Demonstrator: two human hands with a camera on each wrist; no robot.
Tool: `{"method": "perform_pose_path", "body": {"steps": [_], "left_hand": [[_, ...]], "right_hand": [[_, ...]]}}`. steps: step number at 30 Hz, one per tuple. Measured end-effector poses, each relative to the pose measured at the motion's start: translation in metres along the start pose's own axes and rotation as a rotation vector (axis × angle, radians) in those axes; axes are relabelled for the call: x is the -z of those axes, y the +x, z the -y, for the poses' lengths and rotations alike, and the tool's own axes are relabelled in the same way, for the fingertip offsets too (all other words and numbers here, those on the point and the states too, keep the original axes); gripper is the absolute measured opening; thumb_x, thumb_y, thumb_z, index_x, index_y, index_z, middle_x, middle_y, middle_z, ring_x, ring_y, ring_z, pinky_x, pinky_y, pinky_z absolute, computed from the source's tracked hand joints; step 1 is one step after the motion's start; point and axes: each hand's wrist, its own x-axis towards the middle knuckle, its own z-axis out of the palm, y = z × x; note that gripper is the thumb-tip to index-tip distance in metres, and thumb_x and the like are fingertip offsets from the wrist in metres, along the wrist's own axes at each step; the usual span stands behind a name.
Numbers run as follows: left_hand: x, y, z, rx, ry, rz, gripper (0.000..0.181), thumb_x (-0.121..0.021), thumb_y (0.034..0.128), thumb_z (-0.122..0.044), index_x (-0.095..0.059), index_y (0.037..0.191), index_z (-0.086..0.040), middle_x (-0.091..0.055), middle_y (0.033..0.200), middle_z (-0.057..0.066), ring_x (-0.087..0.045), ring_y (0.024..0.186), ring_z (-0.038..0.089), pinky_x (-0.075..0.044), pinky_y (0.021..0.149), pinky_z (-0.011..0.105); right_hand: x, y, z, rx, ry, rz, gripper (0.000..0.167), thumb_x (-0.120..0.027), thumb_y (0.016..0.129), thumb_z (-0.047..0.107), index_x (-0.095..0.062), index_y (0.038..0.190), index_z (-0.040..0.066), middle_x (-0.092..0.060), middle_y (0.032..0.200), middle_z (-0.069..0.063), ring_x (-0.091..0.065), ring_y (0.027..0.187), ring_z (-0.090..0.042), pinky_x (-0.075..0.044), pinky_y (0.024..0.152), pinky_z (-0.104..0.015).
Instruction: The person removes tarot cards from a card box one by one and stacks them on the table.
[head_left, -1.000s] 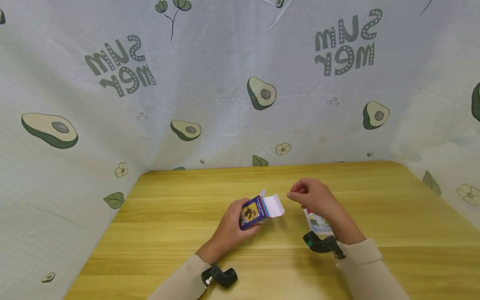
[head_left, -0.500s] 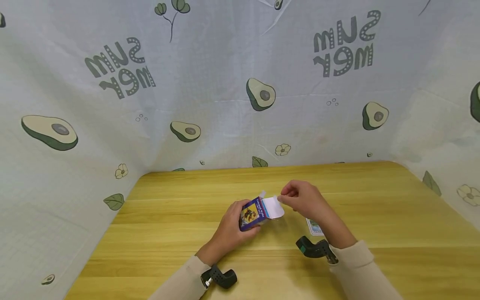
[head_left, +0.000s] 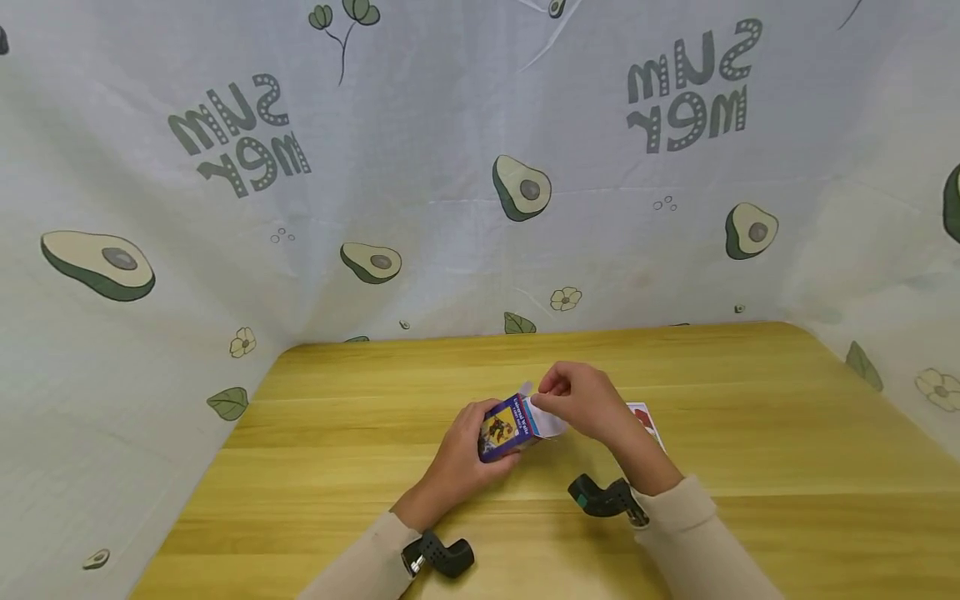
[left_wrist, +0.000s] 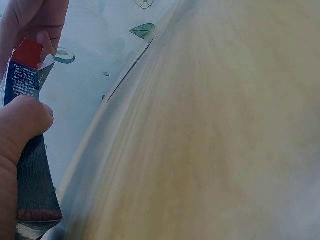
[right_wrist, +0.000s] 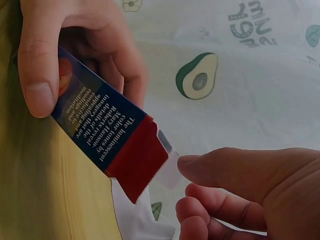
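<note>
A purple-blue tarot deck box [head_left: 501,427] is held in my left hand [head_left: 459,454], raised over the table and tilted, its opened end facing right. My thumb [left_wrist: 30,117] lies along the box's narrow printed side in the left wrist view. At the opened end stand a white lid flap [head_left: 551,425] and a red side flap [right_wrist: 139,160]. My right hand [head_left: 583,402] is at this end, thumb tip at a small white flap, fingers loosely curled below. A gap shows between thumb and fingers. The inside of the box is hidden.
A white-bordered picture card [head_left: 647,417], single or stacked, lies on the wooden table [head_left: 337,433], partly covered by my right forearm. Behind the table hangs a white cloth [head_left: 450,125] printed with avocados. Dark wrist cameras [head_left: 600,497] sit on both wrists.
My right hand has moved left from near the cards to the opened end of the box, and more of the card's right side shows. The left hand and box have stayed almost still.
</note>
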Motion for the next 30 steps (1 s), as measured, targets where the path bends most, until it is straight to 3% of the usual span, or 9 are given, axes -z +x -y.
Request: {"method": "perform_pose_path", "body": {"steps": [11, 22, 30], "left_hand": [[0.002, 0.000, -0.003, 0.020, -0.009, 0.017, 0.071, -0.080, 0.0782, -0.031, -0.043, 0.136, -0.013, -0.053, 0.123, 0.001, -0.051, 0.102, 0.012, -0.047, 0.088, 0.031], [0.002, -0.002, -0.003, 0.035, -0.005, 0.023, 0.071, -0.079, 0.0790, -0.032, -0.043, 0.137, -0.012, -0.053, 0.123, 0.001, -0.050, 0.102, 0.012, -0.047, 0.089, 0.031], [0.001, -0.001, -0.001, 0.029, -0.001, 0.029, 0.071, -0.079, 0.0794, -0.033, -0.043, 0.137, -0.012, -0.052, 0.123, 0.000, -0.050, 0.103, 0.012, -0.047, 0.090, 0.031]], "right_hand": [[-0.009, 0.002, -0.007, -0.027, 0.004, 0.042, 0.019, -0.074, 0.083, 0.019, -0.061, 0.082, 0.006, -0.054, 0.073, -0.004, -0.048, 0.066, -0.018, -0.040, 0.055, -0.029], [-0.017, 0.004, -0.009, -0.064, -0.040, 0.094, 0.019, -0.075, 0.080, 0.016, -0.060, 0.084, 0.006, -0.058, 0.077, -0.004, -0.052, 0.071, -0.018, -0.044, 0.060, -0.029], [-0.014, 0.003, -0.011, -0.046, -0.033, 0.102, 0.017, -0.074, 0.082, 0.017, -0.061, 0.084, 0.006, -0.058, 0.077, -0.004, -0.052, 0.069, -0.018, -0.044, 0.058, -0.028]]}}
